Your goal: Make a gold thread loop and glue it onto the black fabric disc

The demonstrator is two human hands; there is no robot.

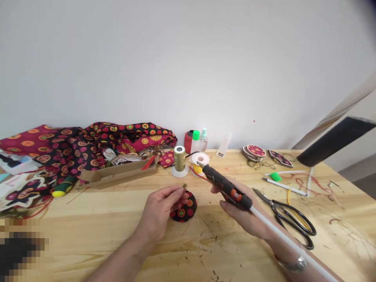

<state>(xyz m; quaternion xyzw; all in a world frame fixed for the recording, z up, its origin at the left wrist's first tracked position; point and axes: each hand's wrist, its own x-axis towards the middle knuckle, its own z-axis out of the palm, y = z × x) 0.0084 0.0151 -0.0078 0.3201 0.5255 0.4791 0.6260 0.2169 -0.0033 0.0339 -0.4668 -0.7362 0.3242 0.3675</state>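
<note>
My left hand (pixel 161 207) is closed in a pinch on a short bit of olive-green thread (pixel 184 185), whose frayed end sticks up past the fingertips. Just under these fingers is a round black fabric piece (pixel 188 211) with red and orange flower motifs, partly hidden by the hand. My right hand (pixel 243 207) is wrapped round a black hot glue gun (pixel 226 186), its nozzle pointing up and left. A long white glue stick (pixel 288 241) runs out of the gun's back over my right forearm. The nozzle is apart from the thread.
Black-handled scissors (pixel 290 221) lie right of my right hand, near a white pen (pixel 286 186). Behind stand an olive thread spool (pixel 179 158), a green-capped bottle (pixel 195 141) and a yellow thread roll (pixel 198 168). Patterned cloth (pixel 88 145) and a cardboard tray (pixel 117 176) lie left.
</note>
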